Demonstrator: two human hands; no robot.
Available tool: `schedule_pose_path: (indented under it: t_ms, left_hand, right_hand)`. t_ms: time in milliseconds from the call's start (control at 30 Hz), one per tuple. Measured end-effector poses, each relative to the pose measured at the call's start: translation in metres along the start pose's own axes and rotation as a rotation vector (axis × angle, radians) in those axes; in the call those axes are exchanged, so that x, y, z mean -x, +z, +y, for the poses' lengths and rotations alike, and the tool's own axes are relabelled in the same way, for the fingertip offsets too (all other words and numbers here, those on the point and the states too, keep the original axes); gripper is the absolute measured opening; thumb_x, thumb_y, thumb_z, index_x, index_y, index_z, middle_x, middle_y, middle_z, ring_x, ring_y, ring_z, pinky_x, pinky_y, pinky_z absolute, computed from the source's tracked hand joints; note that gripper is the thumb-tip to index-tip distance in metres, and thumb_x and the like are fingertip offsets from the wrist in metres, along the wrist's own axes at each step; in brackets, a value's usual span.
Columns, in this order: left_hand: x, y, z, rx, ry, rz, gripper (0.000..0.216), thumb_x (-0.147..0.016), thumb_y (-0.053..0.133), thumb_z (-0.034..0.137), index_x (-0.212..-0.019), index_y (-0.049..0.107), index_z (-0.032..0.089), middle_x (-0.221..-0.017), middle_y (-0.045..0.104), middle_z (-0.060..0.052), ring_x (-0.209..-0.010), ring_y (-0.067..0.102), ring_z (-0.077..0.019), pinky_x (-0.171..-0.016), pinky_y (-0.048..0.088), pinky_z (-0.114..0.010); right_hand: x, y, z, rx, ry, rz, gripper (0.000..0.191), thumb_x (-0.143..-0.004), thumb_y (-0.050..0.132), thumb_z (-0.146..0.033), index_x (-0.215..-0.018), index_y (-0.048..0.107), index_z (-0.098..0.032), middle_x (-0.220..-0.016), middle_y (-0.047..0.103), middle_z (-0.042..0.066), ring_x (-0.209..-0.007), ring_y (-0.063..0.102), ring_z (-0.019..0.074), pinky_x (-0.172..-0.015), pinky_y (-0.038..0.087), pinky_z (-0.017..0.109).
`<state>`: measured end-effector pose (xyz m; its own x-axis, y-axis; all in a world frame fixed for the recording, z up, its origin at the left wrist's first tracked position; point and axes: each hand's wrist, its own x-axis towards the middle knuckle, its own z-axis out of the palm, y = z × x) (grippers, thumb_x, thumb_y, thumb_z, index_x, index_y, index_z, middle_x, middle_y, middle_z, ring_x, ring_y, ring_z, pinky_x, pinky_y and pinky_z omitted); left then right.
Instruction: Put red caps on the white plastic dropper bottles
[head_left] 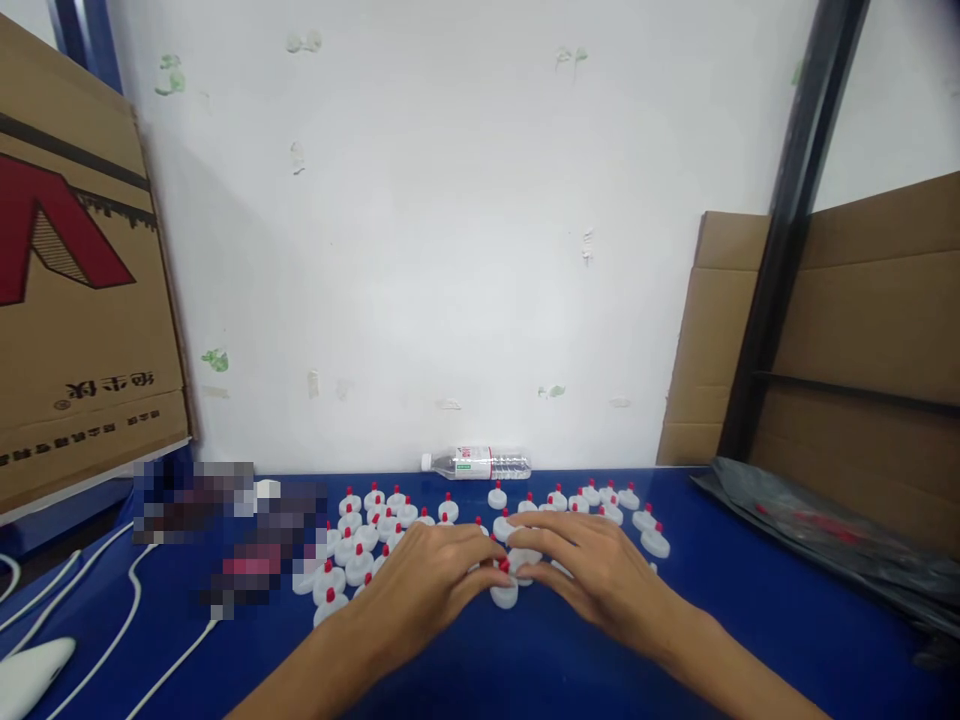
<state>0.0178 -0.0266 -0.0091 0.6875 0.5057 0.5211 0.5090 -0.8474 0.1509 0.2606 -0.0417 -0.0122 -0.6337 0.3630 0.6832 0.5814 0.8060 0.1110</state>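
A white round cap with a red nozzle tip [504, 592] stands upright at the table's front middle. My left hand [442, 575] is closed in a pinch at its red tip, thumb and forefinger touching it. Just right of it, my right hand [592, 565] curls its thumb and fingers around another white cap [526, 556], mostly covered by the fingers. More red-tipped white caps lie around both hands, such as one cap [358, 568] left of my left hand and one cap [655, 541] beyond my right hand. Some are hidden behind the hands.
A clear water bottle [480, 464] lies on its side against the white wall. Cables [135, 590] and blurred-out items cover the left of the blue table [480, 670]. A printed carton [82, 300] stands left; dark plastic bags [825, 530] lie right.
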Motion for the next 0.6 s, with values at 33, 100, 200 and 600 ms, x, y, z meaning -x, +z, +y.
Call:
schedule_pose_path:
  t_ms: [33, 100, 200, 600]
  left_hand:
    - [0.000, -0.003, -0.004, -0.042, 0.004, -0.046, 0.020, -0.102, 0.053, 0.032, -0.101, 0.071, 0.023, -0.089, 0.074, 0.000, -0.073, 0.068, -0.0154, -0.064, 0.041, -0.025]
    - [-0.001, -0.013, -0.011, -0.127, -0.041, -0.155, 0.021, -0.103, 0.051, 0.025, -0.098, 0.072, 0.023, -0.090, 0.075, -0.001, -0.079, 0.069, -0.0172, -0.067, 0.041, -0.026]
    - [-0.002, -0.031, -0.017, -0.260, -0.195, -0.291, 0.021, -0.097, 0.056, 0.022, -0.085, 0.074, 0.022, -0.084, 0.075, -0.003, -0.082, 0.069, -0.0224, -0.065, 0.040, -0.028]
    - [0.014, -0.036, -0.030, 0.056, -0.490, -0.506, 0.013, -0.070, 0.068, 0.014, -0.077, 0.074, 0.023, -0.085, 0.074, -0.002, -0.082, 0.068, -0.0205, -0.060, 0.041, -0.024]
  right_hand:
    - [0.000, -0.002, 0.003, 0.017, 0.020, -0.011, 0.023, -0.108, 0.044, -0.032, -0.121, 0.061, -0.024, -0.120, 0.069, 0.008, -0.100, 0.071, 0.0202, -0.087, 0.057, 0.033]
    - [0.000, -0.006, 0.013, 0.031, 0.094, -0.005, 0.022, -0.108, 0.043, -0.030, -0.117, 0.062, -0.025, -0.122, 0.068, 0.008, -0.096, 0.071, 0.0192, -0.081, 0.057, 0.030]
    - [0.003, -0.015, 0.033, 0.042, 0.279, 0.016, 0.020, -0.105, 0.046, -0.033, -0.110, 0.063, -0.024, -0.121, 0.067, 0.008, -0.083, 0.071, 0.0182, -0.070, 0.056, 0.028]
    - [0.016, -0.046, 0.086, 0.076, 0.631, -0.243, 0.024, -0.097, 0.054, -0.045, -0.095, 0.067, -0.024, -0.079, 0.069, 0.001, -0.066, 0.064, 0.0184, -0.060, 0.041, 0.027]
